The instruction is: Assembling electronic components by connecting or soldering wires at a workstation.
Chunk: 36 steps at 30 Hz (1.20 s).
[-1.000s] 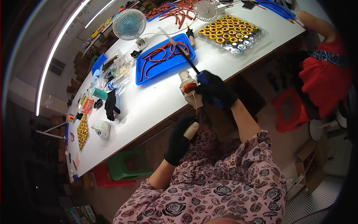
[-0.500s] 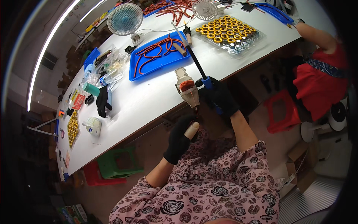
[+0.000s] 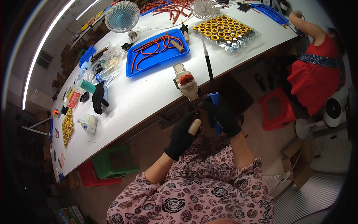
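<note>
At the near table edge, a beige clamp-like holder (image 3: 189,90) grips a coil wound with orange-copper wire (image 3: 186,79). A thin copper strand (image 3: 198,101) runs down from it to the fingertips of my left hand (image 3: 181,135). That hand wears a black glove, its thumb covered by a beige sleeve, and its fingers are pinched together. Close beside it, my black-gloved right hand (image 3: 220,118) is wrapped round the blue handle of a long tool (image 3: 210,69) with a black shaft and slim metal tip, pointing up over the table.
A blue tray (image 3: 158,56) holds red-brown tubes and a wooden stick. Behind the tool lies a plastic tray of yellow rings (image 3: 225,33). Two fans (image 3: 122,16) stand farther back. A black glove (image 3: 99,99) lies left. A person in red (image 3: 317,74) sits at the right near a red stool (image 3: 274,110).
My right hand has lowered and come closer to my left hand. The tool has swung from leaning left to nearly upright. The person in red has raised an arm.
</note>
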Motion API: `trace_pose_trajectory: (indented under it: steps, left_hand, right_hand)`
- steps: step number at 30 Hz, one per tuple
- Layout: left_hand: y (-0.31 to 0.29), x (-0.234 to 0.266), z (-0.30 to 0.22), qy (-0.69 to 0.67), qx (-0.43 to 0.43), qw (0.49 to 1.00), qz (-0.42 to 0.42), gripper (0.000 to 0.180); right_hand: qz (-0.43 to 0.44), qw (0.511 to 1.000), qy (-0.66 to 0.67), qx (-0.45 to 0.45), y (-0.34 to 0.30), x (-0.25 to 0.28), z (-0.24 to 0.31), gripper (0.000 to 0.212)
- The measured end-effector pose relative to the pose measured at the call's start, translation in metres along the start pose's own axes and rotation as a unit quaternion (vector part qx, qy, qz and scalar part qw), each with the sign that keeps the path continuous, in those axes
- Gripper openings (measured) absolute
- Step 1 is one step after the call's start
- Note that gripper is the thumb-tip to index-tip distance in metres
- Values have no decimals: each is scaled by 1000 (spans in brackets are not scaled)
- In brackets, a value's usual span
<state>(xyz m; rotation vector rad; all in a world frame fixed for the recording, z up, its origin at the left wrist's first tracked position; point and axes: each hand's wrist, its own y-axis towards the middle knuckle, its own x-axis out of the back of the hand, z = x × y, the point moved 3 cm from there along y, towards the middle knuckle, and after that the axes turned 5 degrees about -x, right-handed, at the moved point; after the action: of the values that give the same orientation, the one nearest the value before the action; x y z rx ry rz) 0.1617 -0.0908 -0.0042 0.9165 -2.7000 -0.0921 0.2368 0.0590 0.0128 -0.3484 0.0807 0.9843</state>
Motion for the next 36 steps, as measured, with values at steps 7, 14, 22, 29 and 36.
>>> trace_pose_trajectory:
  steps: [7, 14, 22, 29, 36]
  left_hand:
    - [0, 12, -13, 217, -187, 956, 56, 26]
    - [45, 21, -42, 409, -374, 821, -138, 36]
    - [81, 24, -47, 427, -488, 761, -11, 39]
    - [169, 71, -71, 252, -410, 873, -82, 14]
    - [197, 72, 6, -90, -59, 994, -2, 23]
  right_hand:
    - [23, 995, 83, 46, -12, -12, 14, 17]
    - [10, 997, 73, 39, -17, -15, -1, 15]
    - [-154, 977, -18, 143, -20, 9, -25, 20]
    - [-179, 984, 7, -1, -66, 46, -70, 21]
    - [101, 972, 31, -209, -94, -1, -73, 14]
